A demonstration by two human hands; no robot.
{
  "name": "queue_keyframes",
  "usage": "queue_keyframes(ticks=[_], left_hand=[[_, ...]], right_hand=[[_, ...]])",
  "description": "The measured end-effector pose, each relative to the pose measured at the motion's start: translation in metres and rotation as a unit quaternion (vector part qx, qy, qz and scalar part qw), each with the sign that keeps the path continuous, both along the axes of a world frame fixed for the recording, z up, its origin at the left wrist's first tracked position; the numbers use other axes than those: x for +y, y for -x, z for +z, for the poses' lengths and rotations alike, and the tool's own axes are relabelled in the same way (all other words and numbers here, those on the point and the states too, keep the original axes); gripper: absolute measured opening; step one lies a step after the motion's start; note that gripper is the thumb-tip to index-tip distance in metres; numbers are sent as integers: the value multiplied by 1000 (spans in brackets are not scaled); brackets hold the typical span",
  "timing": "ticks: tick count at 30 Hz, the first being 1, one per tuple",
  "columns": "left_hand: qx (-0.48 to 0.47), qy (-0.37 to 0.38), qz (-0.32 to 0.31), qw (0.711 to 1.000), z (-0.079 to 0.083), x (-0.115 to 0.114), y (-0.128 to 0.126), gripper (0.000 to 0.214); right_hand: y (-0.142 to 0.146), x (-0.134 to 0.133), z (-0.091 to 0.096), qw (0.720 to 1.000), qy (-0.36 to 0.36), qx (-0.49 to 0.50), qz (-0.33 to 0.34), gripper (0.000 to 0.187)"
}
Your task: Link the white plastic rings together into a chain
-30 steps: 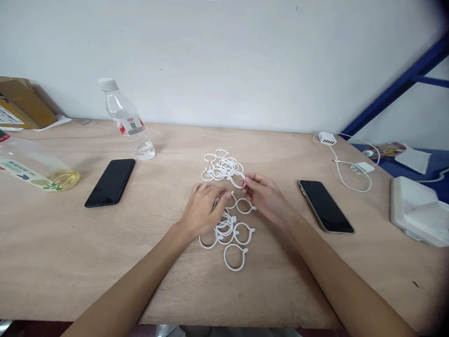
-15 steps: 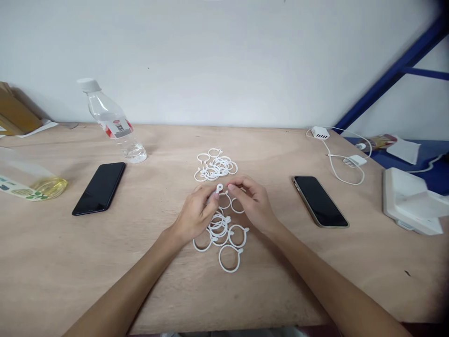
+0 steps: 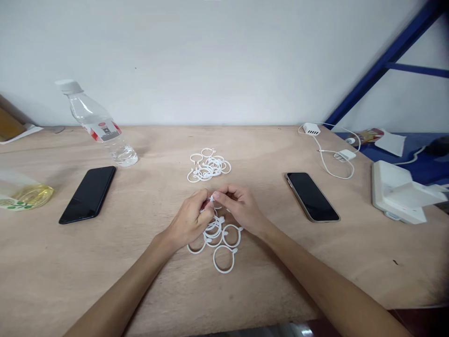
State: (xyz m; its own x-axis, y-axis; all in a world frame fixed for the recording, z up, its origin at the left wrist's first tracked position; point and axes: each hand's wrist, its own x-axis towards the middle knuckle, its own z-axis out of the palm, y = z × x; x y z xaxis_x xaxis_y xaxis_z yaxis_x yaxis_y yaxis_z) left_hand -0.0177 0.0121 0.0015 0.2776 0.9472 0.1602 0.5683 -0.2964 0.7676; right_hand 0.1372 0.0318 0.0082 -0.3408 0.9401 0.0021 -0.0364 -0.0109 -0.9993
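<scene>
In the head view, my left hand (image 3: 191, 217) is closed on a white plastic curtain ring (image 3: 212, 199); only its small eyelet end shows above the fingers. My right hand (image 3: 242, 208) pinches that same end between thumb and forefinger, so the two hands meet at the ring. Below and partly behind the hands lies a loose group of similar rings, the nearest ring (image 3: 235, 251) lying flat toward me. Farther off, just beyond my fingertips, sits a second heap of white rings (image 3: 214, 164). The hands cover some of the nearer rings.
A tilted-looking water bottle (image 3: 105, 130) and a black phone (image 3: 87, 194) are on the left, beside an oil-coloured clear package (image 3: 31, 194). To the right are another phone (image 3: 312, 196), a white charger with cable (image 3: 311, 129) and a white plastic block (image 3: 394, 189).
My right hand has closed in and now grips the ring's eyelet end, which was held by the left hand alone. The whole view has shifted slightly.
</scene>
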Motion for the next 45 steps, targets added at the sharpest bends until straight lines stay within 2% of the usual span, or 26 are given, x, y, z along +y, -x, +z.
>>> queue_keyframes(ticks=[4, 7, 8, 10, 13, 16, 20, 24, 29, 38, 42, 45], left_hand=[[16, -19, 0, 1000, -5, 0, -1, 19], [34, -51, 8, 998, -7, 0, -2, 19], [47, -65, 9, 997, -7, 1, -2, 18], [68, -86, 10, 994, -7, 1, -1, 16], [59, -102, 13, 993, -6, 1, -1, 14], [43, -110, 32, 992, -5, 1, 0, 21], [49, -102, 78, 991, -8, 4, 2, 32], [103, -81, 84, 988, -13, 8, 4, 38], [173, -60, 73, 980, -13, 8, 4, 39], [218, -67, 66, 971, -13, 8, 2, 40], [219, -71, 76, 970, -15, 9, 2, 41], [202, -60, 91, 973, -15, 10, 2, 43]], right_hand=[[-3, 4, -1, 999, -22, -29, 24, 27], [-6, 21, -3, 989, -98, -107, -15, 22], [-6, 29, -5, 978, -141, -151, -43, 19], [-5, 46, -10, 936, -228, -258, -79, 19], [-1, 67, -17, 874, -297, -380, -52, 22], [2, 75, -18, 860, -318, -394, -58, 18], [3, 73, -9, 882, -285, -364, -93, 18], [1, 69, 2, 904, -230, -356, -51, 29], [-5, 67, 6, 881, -245, -405, 7, 41], [-19, 70, 20, 844, -220, -480, 92, 38], [-23, 71, 24, 831, -201, -509, 100, 37], [-27, 72, 30, 814, -194, -545, 61, 35]])
